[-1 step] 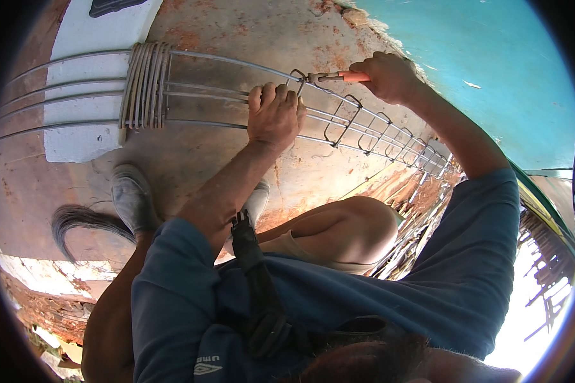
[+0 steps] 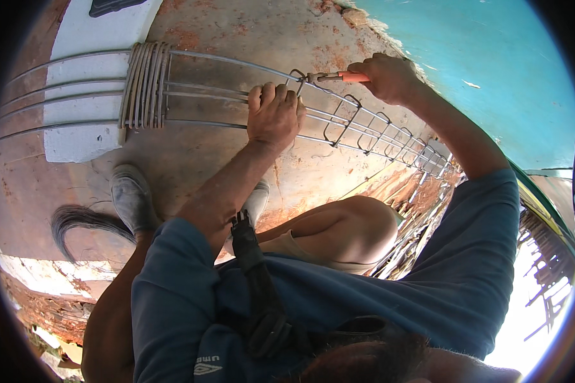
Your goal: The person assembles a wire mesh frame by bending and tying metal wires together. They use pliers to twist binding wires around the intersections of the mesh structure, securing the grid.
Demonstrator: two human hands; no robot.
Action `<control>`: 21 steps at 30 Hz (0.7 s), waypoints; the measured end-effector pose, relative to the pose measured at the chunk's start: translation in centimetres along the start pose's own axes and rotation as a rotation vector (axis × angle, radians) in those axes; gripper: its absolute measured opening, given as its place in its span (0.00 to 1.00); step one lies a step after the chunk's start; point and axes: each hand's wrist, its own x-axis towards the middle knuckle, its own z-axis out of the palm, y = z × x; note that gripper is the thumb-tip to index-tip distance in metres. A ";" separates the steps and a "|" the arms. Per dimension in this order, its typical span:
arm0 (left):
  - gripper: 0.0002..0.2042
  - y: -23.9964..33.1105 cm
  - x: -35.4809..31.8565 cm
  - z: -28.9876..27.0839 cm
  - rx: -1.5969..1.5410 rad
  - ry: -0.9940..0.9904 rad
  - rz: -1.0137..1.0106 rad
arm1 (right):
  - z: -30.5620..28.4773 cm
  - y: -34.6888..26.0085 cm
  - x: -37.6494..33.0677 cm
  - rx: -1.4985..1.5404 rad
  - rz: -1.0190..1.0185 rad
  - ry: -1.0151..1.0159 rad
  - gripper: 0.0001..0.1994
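Observation:
A long rebar cage of thin steel bars runs from the left to the far right, with square wire stirrups spaced along its right part. My left hand is closed over the middle bars, its fingers curled beside a stirrup; its exact grip is hidden underneath. In my right hand are pincers with orange handles. Their metal jaws meet the far bar where that stirrup crosses it. Whether the jaws hold tie wire is too small to tell.
A bundle of stirrups hangs around the bars at the left, over a white block. Dark tie wire lies near my shoe. A turquoise surface borders the far right; wood scraps lie past my knee.

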 end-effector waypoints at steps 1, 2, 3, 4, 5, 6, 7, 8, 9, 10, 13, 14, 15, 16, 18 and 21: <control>0.11 0.0 0.0 0.1 0.008 -0.006 0.003 | -0.1 0.0 0.1 -0.019 0.012 -0.072 0.22; 0.11 0.0 -0.1 0.1 0.015 -0.013 0.005 | -0.2 -0.1 0.1 -0.035 0.031 -0.062 0.23; 0.11 0.0 0.0 0.1 0.019 -0.005 0.009 | -0.5 -0.2 0.1 -0.050 0.049 -0.052 0.24; 0.11 0.0 0.0 0.1 0.020 0.001 0.013 | -0.5 -0.4 0.1 -0.064 0.068 -0.045 0.25; 0.12 0.0 -0.1 0.0 0.022 0.007 0.017 | -0.4 -0.5 0.0 -0.075 0.076 -0.036 0.26; 0.12 0.0 -0.1 0.0 0.034 -0.010 0.020 | -0.3 -0.5 0.1 -0.087 0.084 -0.027 0.27; 0.12 0.0 -0.2 0.0 0.047 -0.026 0.021 | -0.2 -0.6 0.2 -0.101 0.089 -0.016 0.27; 0.12 -0.1 -0.2 -0.1 0.061 -0.041 0.021 | -0.1 -0.5 0.2 -0.127 0.063 0.019 0.26; 0.12 -0.1 -0.2 -0.1 0.060 -0.043 0.019 | 0.1 -0.4 0.1 -0.152 0.037 0.055 0.24; 0.12 -0.1 -0.1 -0.1 0.057 -0.044 0.018 | -0.2 -0.6 -0.1 -0.179 0.013 0.089 0.23; 0.12 -0.1 -0.2 -0.1 0.041 -0.028 0.019 | -1.9 -1.4 0.1 -0.124 0.097 -0.141 0.17; 0.12 -0.1 -0.2 -0.1 0.035 -0.020 0.020 | -2.2 -1.6 0.2 -0.116 0.098 -0.129 0.15; 0.13 -0.1 -0.2 -0.2 0.033 -0.027 0.013 | -2.5 -1.7 0.3 -0.108 0.099 -0.117 0.14; 0.13 -0.1 -0.1 -0.4 0.030 -0.036 0.010 | -2.8 -1.9 0.3 -0.099 0.103 -0.106 0.14; 0.13 0.0 -0.1 -0.5 0.024 -0.057 0.003 | -3.5 -2.1 0.7 0.055 0.157 -0.207 0.20; 0.13 0.0 0.0 -0.6 0.028 -0.078 0.002 | -3.2 -1.0 1.6 0.194 0.102 -0.373 0.30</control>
